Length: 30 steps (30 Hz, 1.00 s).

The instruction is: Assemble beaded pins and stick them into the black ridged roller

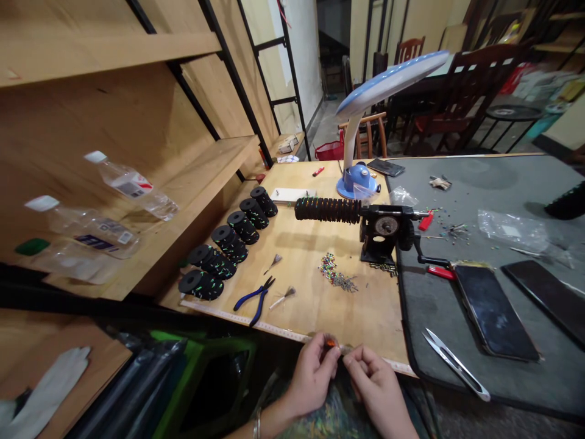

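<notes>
At the table's front edge my left hand (314, 373) is closed in a pinch, with a small orange piece (331, 344) showing between its fingers. Close beside it, my right hand (375, 385) is pinched too; whatever lies between its fingertips is too small to make out. The two sets of fingertips nearly meet. Beyond them lies a scatter of tiny coloured beads and metal bits (338, 274). Blue-handled pliers (258, 301) rest to the left, near two small brush-like bundles. A hand-cranked winder (382, 228) carries a ridged black roll (327, 209).
Several black foam spools (201, 284) line the table's left side. A blue desk lamp (357, 180) stands at the back. On the grey mat (439, 317) at right are phones (496, 311), tweezers (456, 364) and plastic bags. Bottles (137, 186) lean on the left shelf.
</notes>
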Each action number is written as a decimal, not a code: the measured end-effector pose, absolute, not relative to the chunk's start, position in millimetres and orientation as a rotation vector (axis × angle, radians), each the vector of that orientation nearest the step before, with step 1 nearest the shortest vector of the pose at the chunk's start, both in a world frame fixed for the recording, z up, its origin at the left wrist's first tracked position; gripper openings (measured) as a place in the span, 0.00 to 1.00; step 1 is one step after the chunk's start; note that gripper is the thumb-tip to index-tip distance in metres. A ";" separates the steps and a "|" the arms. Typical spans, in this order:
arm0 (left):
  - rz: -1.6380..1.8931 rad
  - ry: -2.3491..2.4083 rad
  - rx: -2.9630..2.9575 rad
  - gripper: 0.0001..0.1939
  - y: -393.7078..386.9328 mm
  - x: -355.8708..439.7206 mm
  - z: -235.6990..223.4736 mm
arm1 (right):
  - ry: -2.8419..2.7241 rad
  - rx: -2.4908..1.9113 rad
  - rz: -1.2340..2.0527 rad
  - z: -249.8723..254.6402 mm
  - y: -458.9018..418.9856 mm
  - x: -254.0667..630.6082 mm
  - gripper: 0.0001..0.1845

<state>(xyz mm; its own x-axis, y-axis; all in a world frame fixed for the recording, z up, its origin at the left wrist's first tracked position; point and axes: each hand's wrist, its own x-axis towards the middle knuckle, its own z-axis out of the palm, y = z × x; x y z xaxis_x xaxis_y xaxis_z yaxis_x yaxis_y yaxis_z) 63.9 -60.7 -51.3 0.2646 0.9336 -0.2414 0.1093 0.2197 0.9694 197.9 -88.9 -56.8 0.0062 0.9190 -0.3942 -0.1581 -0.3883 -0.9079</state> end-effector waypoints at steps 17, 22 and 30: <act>0.831 1.210 1.280 0.16 -62.1 61.6 -51.3 | -0.756 -1.378 1.582 -55.1 -84.6 199.5 0.29; 0.830 1.228 1.494 0.11 -62.0 58.1 -47.4 | -0.728 -1.379 1.579 -50.8 -82.5 199.7 0.29; 0.760 1.213 1.308 0.16 -62.2 61.8 -50.4 | -0.777 -1.428 1.513 -46.6 -85.9 201.3 0.30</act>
